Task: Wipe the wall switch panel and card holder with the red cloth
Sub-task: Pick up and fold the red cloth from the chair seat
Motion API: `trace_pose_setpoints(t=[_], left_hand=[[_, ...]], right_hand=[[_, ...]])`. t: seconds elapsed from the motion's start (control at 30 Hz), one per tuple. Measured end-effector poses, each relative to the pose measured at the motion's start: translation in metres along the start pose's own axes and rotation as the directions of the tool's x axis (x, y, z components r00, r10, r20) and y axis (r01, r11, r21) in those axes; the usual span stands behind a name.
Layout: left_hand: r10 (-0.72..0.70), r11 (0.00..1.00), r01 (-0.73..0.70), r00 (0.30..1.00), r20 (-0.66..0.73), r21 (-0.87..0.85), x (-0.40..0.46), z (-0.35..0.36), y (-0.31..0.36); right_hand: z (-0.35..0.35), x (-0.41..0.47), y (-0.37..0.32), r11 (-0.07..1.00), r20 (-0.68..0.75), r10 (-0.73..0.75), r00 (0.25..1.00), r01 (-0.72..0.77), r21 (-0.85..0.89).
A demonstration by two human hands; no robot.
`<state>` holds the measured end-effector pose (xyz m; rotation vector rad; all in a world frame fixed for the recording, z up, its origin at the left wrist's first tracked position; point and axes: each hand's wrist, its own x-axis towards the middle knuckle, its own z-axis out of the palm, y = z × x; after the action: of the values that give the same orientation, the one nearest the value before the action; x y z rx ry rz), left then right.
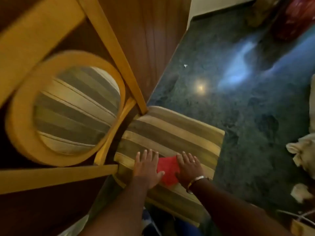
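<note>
The red cloth [168, 171] lies folded flat on the striped cushion of a chair seat [179, 133]. My left hand [147, 167] rests palm down on the cloth's left edge, fingers spread. My right hand [189, 167], with a ring and a metal bracelet at the wrist, presses flat on the cloth's right edge. Neither hand is closed around the cloth. No wall switch panel or card holder is in view.
The chair's yellow wooden back [71, 106] with a round striped pad fills the left. Dark wood panelling [150, 40] stands behind it. A dark green glossy floor [247, 108] spreads to the right, with crumpled pale cloths [303, 154] at the right edge.
</note>
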<state>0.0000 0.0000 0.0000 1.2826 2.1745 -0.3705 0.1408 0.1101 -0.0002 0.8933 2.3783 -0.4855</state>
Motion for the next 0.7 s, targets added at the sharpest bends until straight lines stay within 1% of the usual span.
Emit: trace_pose_setpoints(t=[0.13, 0.17, 0.27, 0.33, 0.43, 0.53, 0.57, 0.63, 0.7], left_hand=[[0.04, 0.997, -0.047, 0.994, -0.102, -0.066, 0.038, 0.028, -0.001], [0.063, 0.995, -0.071, 0.992, -0.11, -0.074, 0.045, 0.035, -0.001], [0.136, 0.989, -0.141, 0.982, -0.127, -0.032, 0.05, 0.042, -0.002], [0.177, 0.981, -0.188, 0.971, -0.163, -0.055, 0.046, 0.034, -0.002], [0.211, 0.949, -0.238, 0.967, -0.145, -0.207, 0.022, 0.002, -0.004], [0.218, 0.898, -0.27, 0.959, -0.183, -0.347, -0.004, -0.048, -0.015], [0.223, 0.886, -0.284, 0.954, -0.2, -0.366, -0.011, -0.064, -0.018], [0.248, 0.866, -0.342, 0.927, -0.282, -0.365, -0.028, -0.106, -0.023], [0.275, 0.851, -0.411, 0.879, -0.39, -0.326, -0.043, -0.148, -0.026]], right_hand=[[0.02, 0.044, -0.007, 1.0, -0.074, -0.009, 0.997, 0.01, 0.017], [0.025, 0.051, -0.009, 1.0, -0.067, -0.022, 0.997, 0.023, 0.014], [0.033, 0.051, -0.015, 0.998, -0.058, -0.053, 0.997, 0.054, 0.018], [0.028, 0.045, -0.017, 0.997, -0.072, -0.065, 0.995, 0.067, 0.025], [0.004, 0.02, -0.021, 0.985, -0.071, -0.049, 0.996, 0.059, 0.161], [-0.042, -0.001, -0.027, 0.967, -0.094, -0.077, 0.993, 0.097, 0.236], [-0.059, -0.006, -0.029, 0.962, -0.109, -0.082, 0.991, 0.108, 0.253], [-0.102, -0.019, -0.031, 0.961, -0.159, -0.104, 0.982, 0.14, 0.237], [-0.149, -0.034, -0.033, 0.96, -0.227, -0.129, 0.965, 0.179, 0.215]])
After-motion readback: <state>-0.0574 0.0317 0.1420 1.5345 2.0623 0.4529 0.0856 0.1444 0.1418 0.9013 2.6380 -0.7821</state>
